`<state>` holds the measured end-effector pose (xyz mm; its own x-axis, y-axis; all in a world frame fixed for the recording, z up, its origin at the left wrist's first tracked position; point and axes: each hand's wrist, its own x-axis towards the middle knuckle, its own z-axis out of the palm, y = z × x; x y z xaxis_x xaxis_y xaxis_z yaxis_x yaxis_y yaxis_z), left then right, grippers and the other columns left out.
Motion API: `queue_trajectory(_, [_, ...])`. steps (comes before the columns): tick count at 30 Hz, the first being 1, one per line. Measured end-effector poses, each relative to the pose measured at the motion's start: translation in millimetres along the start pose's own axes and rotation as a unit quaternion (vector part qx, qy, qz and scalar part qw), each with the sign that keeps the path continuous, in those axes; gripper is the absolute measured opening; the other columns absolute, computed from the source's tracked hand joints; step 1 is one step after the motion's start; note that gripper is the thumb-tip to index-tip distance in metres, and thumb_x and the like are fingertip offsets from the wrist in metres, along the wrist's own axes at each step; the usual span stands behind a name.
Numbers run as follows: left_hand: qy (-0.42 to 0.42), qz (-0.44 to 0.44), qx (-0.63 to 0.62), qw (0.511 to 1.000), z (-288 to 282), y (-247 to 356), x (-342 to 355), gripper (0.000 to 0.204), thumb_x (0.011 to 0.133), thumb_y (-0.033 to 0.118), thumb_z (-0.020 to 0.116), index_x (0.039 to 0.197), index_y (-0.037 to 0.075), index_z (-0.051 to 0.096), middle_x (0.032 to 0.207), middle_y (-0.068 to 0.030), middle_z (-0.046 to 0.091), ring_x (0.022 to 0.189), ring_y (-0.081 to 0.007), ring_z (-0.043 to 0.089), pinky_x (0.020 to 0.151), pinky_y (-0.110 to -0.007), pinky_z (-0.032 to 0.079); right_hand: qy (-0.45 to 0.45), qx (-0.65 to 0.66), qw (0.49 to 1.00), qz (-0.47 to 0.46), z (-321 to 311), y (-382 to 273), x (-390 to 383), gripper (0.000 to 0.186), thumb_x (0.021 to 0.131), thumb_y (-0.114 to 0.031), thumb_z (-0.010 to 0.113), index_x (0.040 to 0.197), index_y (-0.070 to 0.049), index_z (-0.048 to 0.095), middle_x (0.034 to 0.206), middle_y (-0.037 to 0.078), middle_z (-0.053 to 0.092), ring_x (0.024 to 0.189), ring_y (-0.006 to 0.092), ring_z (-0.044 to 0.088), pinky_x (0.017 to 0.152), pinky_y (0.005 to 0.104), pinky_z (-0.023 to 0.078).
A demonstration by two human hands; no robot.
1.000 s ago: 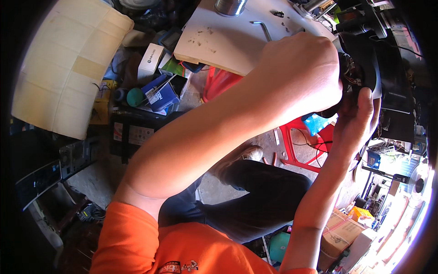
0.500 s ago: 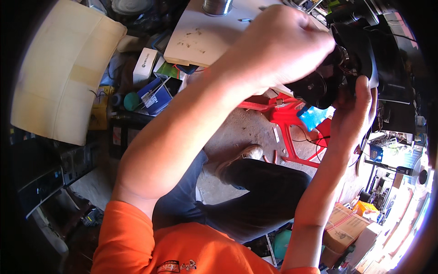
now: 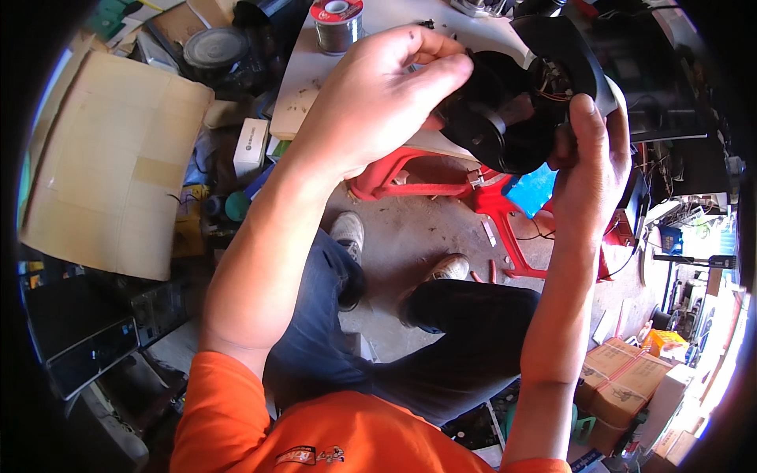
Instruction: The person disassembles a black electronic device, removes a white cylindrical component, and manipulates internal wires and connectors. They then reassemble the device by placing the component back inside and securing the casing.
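1. Above the person's knees, both hands are holding a black round device up in front of the white table — it is not resting on anything.
2. Left hand: it is grasping the device from the left, thumb lying along the upper edge and fingers curling around the near side.
3. Right hand: it is gripping the right side of the device, thumb pressing upward against the housing where thin coloured wires are showing inside.
4. Table behind the hands: a spool of solder wire is standing near its far edge, well apart from the device.
5. Below the device, a red plastic stool is standing on the concrete floor; a blue box is sitting just beside it.
6. Left side: a large flattened cardboard sheet is leaning among boxes and clutter.
7. Lower right: taped cardboard cartons are sitting on the floor.
8. The person is sitting, wearing an orange shirt and dark trousers — both shoes are resting on the floor.
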<state>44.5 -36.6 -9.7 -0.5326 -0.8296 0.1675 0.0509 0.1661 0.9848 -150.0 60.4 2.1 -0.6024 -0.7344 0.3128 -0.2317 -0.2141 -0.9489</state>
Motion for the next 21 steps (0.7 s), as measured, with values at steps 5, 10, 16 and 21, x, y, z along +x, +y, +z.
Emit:
queue_trajectory(5, [0.004,-0.052,-0.22,0.974,4.0,-11.8,-7.2,0.032,0.101,0.015,0.047,0.129,0.0,0.053,0.117,-0.0102,0.062,0.107,-0.0213,0.063,0.087,-0.041,0.057,0.014,0.016,1.0,-0.015,16.6,-7.1,-8.0,0.046,0.087,-0.029,0.071,0.125,-0.006,0.057,0.079,0.0,0.055,0.057,0.0046,0.046,0.049,0.0193,0.035])
queue_trajectory(10, [-0.042,0.036,-0.234,0.971,20.7,-16.0,-13.0,0.066,0.089,0.006,0.065,0.144,-0.006,0.03,0.135,-0.0159,0.047,0.112,-0.0182,0.057,0.093,-0.031,0.051,0.017,0.019,1.0,-0.017,13.5,-6.5,-7.2,0.043,0.088,-0.016,0.069,0.127,-0.006,0.055,0.085,0.004,0.059,0.056,0.006,0.045,0.049,0.02,0.036])
queue_trajectory(16, [-0.046,0.087,-0.187,0.977,33.7,-21.2,-12.8,0.087,0.082,0.005,0.077,0.147,-0.004,0.021,0.136,-0.0176,0.045,0.12,-0.0209,0.053,0.102,-0.034,0.047,-0.01,0.023,0.999,0.022,6.5,-8.0,-7.1,0.081,0.08,-0.037,0.081,0.139,0.003,0.043,0.089,0.006,0.064,0.062,0.0074,0.054,0.048,0.0194,0.041])
queue_trajectory(21, [-0.052,0.103,-0.16,0.98,36.0,-21.1,-11.8,0.094,0.079,0.002,0.078,0.152,0.001,0.018,0.144,-0.0149,0.04,0.13,-0.0233,0.045,0.111,-0.037,0.038,-0.013,-0.018,1.0,0.007,7.3,-12.3,-6.7,0.079,0.084,-0.036,0.078,0.138,0.01,0.042,0.09,0.009,0.064,0.061,0.0052,0.053,0.049,0.0192,0.04])
